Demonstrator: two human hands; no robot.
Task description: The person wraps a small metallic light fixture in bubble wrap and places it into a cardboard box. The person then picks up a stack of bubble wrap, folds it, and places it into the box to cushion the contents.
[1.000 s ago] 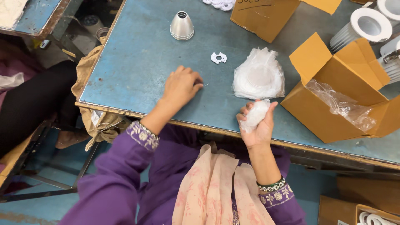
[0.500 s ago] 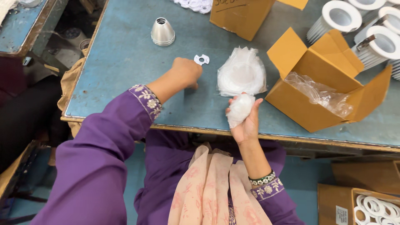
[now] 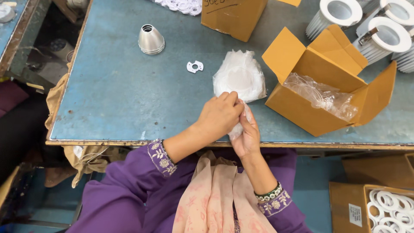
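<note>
While the right hand clasps a white wrapped piece, the left hand pinches it.

Purple embroidered sleeves, green bangle

Silver metal cone upright on blue table, small white bracket near it. Open cardboard box with clear plastic liner; white finned housings behind; box of white rings below.
</note>
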